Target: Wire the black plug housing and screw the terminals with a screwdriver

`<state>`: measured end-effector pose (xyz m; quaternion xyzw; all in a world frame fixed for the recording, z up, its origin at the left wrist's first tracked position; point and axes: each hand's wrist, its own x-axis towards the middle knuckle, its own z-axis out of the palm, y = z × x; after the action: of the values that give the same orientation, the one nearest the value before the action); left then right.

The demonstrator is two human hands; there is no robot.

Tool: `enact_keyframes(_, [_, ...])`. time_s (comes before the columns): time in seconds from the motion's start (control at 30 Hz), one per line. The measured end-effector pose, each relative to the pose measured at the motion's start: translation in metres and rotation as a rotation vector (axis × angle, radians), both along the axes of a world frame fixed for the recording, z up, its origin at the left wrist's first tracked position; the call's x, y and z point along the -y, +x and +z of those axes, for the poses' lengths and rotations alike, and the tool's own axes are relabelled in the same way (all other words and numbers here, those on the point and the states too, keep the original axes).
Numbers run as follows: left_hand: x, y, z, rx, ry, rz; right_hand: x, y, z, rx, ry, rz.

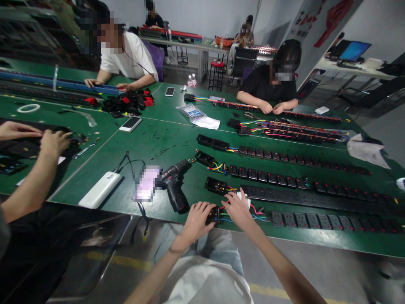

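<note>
At the table's near edge, my left hand (199, 218) is closed around a small black end housing (216, 214). Just to its right, my right hand (238, 210) has its fingers curled over the coloured wires (261, 217) that run from this housing; the exact grip is partly hidden. Those wires lead to a long row of black socket modules (311, 221). Beside my right fingers shows a white part (244, 199), whose kind I cannot make out. Behind my hands lies another open black housing (215, 185), wired beside a long black strip (284, 198).
A cordless drill (176, 185), a lit phone (147, 184) and a white power bank (100, 190) lie to the left. More socket strips (268, 175) stretch rightward. Co-workers sit across the table, and another person's hands (52, 141) work at far left.
</note>
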<state>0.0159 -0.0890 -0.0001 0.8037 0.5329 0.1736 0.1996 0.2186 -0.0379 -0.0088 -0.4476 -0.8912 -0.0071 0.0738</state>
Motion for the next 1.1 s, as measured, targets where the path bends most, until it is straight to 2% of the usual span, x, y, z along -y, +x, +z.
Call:
enact_keyframes(0.17, [-0.001,0.000,0.000,0.000,0.000,0.009,-0.004,0.022,0.022,-0.035,-0.008,-0.082])
enact_keyframes(0.27, [-0.001,-0.001,0.000,0.002,-0.004,0.011,-0.004,0.041,0.026,-0.105,0.004,-0.115])
enact_keyframes(0.43, [0.000,0.000,-0.001,0.010,-0.001,0.012,-0.001,0.057,0.013,-0.194,0.011,-0.223])
enact_keyframes(0.73, [0.000,0.003,-0.001,-0.002,0.013,0.042,0.015,0.058,0.005,-0.317,-0.054,-0.185])
enact_keyframes(0.97, [0.000,0.005,-0.003,-0.012,0.025,0.069,0.027,0.061,-0.022,-0.427,-0.146,-0.408])
enact_keyframes(1.1, [0.001,0.006,-0.004,-0.014,0.030,0.088,0.031,0.062,-0.031,-0.546,-0.205,-0.488])
